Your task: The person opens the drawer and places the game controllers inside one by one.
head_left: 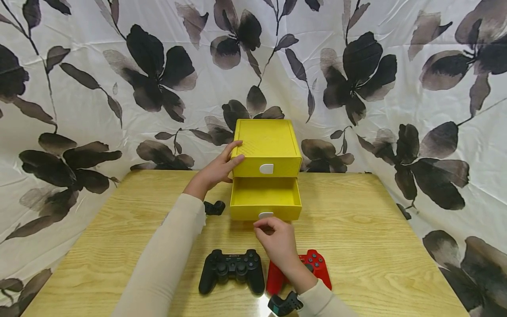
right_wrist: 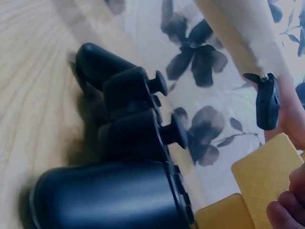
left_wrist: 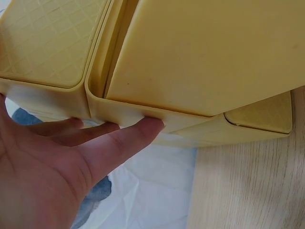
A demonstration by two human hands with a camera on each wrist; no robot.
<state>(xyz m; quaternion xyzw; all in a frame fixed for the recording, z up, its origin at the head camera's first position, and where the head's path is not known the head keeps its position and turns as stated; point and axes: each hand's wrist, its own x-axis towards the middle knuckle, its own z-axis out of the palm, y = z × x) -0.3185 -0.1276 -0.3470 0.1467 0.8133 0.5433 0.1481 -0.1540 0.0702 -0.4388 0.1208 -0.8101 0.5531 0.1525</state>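
A small yellow drawer unit (head_left: 267,137) stands at the back of the table, its lower drawer (head_left: 265,198) pulled out and bare inside. The upper drawer is closed. My left hand (head_left: 215,171) lies along the unit's left side, index finger at the top edge and thumb near the front. In the left wrist view its extended fingers (left_wrist: 126,138) touch the yellow side wall. At the lower drawer's white handle (head_left: 266,215), my right hand (head_left: 279,242) has thumb and index finger curled together, hiding the handle's lower part. Curled fingers (right_wrist: 281,212) also show in the right wrist view.
A black game controller (head_left: 232,271) rests on the wooden table (head_left: 376,246) before the unit. Right of it lies a red controller (head_left: 317,264), partly under my right forearm. Floral cloth (head_left: 158,79) hangs behind and at both sides. Black camera mounts sit on both wrists.
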